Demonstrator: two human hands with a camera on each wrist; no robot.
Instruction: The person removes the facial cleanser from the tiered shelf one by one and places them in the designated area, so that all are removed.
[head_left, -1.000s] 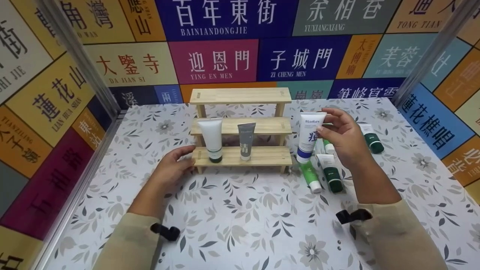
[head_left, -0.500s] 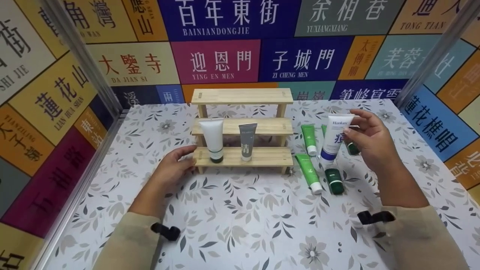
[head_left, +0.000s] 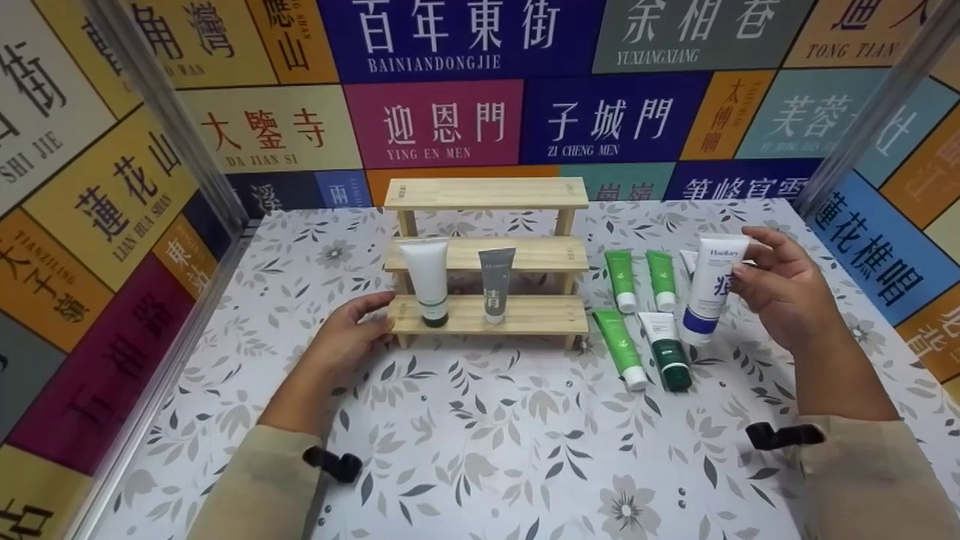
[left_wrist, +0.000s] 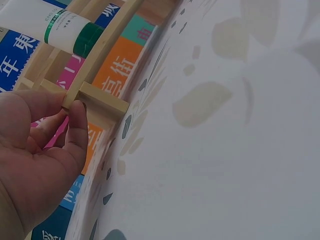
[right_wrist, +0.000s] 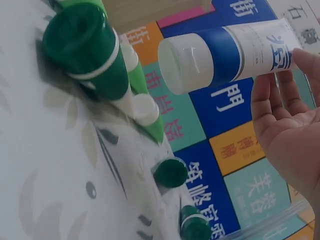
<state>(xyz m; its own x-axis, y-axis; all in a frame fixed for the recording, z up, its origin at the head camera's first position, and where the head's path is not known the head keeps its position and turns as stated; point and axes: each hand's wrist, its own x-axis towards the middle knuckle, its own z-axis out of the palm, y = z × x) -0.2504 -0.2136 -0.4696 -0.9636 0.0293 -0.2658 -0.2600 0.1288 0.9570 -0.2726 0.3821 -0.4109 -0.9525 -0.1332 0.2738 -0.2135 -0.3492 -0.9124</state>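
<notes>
My left hand [head_left: 351,334] pinches the left end of the lowest step of a three-tier wooden display stand [head_left: 551,313]; the left wrist view shows the thumb and fingertips on the step's corner. A white tube with a dark green cap [head_left: 426,277] and a smaller grey tube [head_left: 495,285] stand upright on that step. Farther right, my right hand [head_left: 784,289] pinches a white tube with a blue band [head_left: 714,281] near its flat top end, cap downward. In the right wrist view this tube [right_wrist: 235,52] hangs above the tabletop.
Right of the stand lie several tubes: green ones [head_left: 619,279] with white caps and a white one with a dark green cap [head_left: 666,352]. Two more dark green caps [right_wrist: 171,172] show farther along in the right wrist view. Panels with large characters [head_left: 431,124] wall the table.
My right hand has carried the white and blue tube rightward, away from the stand, uncovering the green tubes. The left hand stays on the step.
</notes>
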